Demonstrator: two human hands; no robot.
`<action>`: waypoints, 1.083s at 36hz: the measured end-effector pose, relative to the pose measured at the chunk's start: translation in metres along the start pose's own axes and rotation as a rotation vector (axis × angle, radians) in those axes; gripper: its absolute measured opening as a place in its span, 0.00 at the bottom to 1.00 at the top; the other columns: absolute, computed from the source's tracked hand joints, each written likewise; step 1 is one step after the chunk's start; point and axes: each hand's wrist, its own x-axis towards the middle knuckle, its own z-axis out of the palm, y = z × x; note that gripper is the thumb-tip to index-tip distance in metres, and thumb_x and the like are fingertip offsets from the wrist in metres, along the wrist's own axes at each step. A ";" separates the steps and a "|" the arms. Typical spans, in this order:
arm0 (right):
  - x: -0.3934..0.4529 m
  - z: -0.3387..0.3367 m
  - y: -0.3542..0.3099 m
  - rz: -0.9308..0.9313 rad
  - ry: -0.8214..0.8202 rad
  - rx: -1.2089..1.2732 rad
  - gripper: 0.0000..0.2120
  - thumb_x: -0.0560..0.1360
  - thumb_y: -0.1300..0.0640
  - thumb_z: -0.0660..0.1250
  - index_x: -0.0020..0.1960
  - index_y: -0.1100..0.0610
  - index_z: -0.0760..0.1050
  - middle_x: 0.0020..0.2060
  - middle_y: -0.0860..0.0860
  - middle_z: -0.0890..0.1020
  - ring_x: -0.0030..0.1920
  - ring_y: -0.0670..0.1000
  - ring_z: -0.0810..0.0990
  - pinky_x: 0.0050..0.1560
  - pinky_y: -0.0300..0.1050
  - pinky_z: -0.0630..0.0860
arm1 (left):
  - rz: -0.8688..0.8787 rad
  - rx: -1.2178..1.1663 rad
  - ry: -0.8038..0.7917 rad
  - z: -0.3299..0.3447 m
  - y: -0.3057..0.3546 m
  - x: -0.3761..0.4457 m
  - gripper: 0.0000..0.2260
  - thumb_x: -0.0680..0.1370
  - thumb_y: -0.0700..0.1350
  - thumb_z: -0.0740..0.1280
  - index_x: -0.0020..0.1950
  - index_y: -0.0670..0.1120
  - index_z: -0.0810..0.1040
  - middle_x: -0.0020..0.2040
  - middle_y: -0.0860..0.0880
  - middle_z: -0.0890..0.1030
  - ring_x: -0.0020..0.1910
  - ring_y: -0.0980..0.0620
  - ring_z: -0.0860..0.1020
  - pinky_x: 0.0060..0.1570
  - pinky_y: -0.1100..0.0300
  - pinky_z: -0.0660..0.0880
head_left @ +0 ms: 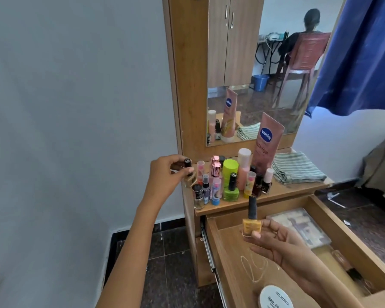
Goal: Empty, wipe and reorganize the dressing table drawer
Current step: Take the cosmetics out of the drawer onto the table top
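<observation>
The wooden drawer [216, 247] of the dressing table stands pulled open at lower right. My right hand [276, 243] pinches a yellow nail polish bottle [252, 225] with a dark cap above the drawer's front part. My left hand [165, 176] grips a beige nail polish bottle [189, 174] with a black cap at the left edge of the tabletop [282, 192]. Inside the drawer lie a clear packet [302, 227], a thin chain [256, 267] and a white round tub [276, 296] labelled nail polish remover.
Several small bottles [229, 181] crowd the tabletop's left half, with a pink Vaseline tube [265, 143] behind them. A folded striped cloth [296, 167] lies at the right. The mirror [253, 70] reflects a seated person. A blue curtain [360, 54] hangs at right.
</observation>
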 end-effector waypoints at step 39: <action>0.036 0.060 -0.006 -0.664 0.467 -0.772 0.13 0.67 0.57 0.78 0.45 0.45 0.78 0.37 0.41 0.82 0.39 0.38 0.82 0.41 0.30 0.78 | -0.073 -0.075 0.285 0.081 -0.007 -0.112 0.24 0.77 0.47 0.67 0.71 0.51 0.64 0.62 0.40 0.78 0.58 0.48 0.77 0.58 0.62 0.75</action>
